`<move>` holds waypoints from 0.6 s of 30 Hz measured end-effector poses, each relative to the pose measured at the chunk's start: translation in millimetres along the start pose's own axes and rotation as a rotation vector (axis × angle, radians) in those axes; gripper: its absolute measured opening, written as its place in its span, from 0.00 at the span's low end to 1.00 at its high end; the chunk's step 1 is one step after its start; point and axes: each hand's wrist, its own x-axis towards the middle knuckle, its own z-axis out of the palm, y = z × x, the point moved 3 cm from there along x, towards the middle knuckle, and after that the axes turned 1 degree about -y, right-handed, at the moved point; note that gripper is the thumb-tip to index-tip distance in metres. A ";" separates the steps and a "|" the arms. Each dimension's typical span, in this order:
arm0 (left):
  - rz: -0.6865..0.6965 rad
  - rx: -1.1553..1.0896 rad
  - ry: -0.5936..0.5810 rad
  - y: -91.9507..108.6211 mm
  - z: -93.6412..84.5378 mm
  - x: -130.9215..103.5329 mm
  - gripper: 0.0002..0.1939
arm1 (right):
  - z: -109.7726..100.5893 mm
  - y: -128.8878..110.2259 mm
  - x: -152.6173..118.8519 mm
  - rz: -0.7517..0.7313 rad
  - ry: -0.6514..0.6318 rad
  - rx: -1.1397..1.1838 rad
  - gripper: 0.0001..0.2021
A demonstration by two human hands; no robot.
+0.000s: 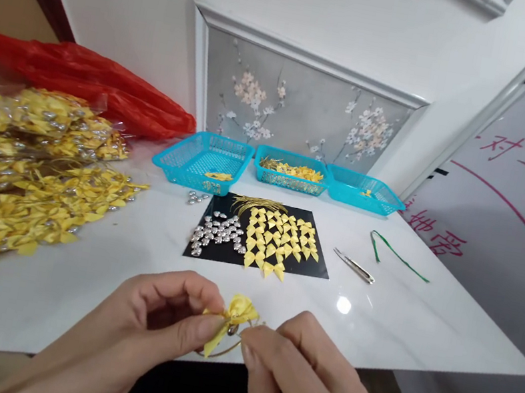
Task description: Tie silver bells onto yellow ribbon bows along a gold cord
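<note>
Your two hands meet just above the near edge of the white worktop (404, 316), with the yellow ribbon bow (241, 310) between them. Your left hand (169, 322) is nearly closed, thumb and fingertips pinched on the left side of the bow, one pointed tail hanging below the thumb. Your right hand (311, 381) is also drawn in to a pinch, its thumb and fingertips closed on the thin gold cord (220, 354), which curves below the bow toward your left hand. A shiny bead (232, 330) sits just under the bow's folds, between your fingertips. Beyond your hands lies a black mat (314, 271); silver beads (221, 230) are scattered on its left part, small yellow bows (280, 237) stand in rough rows on its right part, and gold strands (258, 204) lie along its far edge. A few more beads rest just off the mat's far left corner. To the right of the mat you have tweezers (354, 265), and farther right a bent green strip (398, 258). Three blue baskets line up behind the mat: the left one (192, 160) and right one (363, 201) hold a few yellow pieces, the middle one (290, 182) many more. On your left, a heap of yellow bows and silver beads (36, 211) spreads before a red bag (94, 82).
</note>
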 end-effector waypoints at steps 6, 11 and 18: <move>0.008 0.032 0.013 1.8 3.7 -0.1 0.05 | -0.7 0.4 0.3 -0.050 -0.027 -0.091 0.10; -0.005 -0.004 0.013 0.1 3.5 0.6 0.06 | 0.1 -2.4 2.2 -0.028 -0.001 -0.062 0.12; -0.086 -0.145 -0.100 -2.9 2.2 1.6 0.04 | 8.3 2.4 3.9 0.107 0.010 0.193 0.10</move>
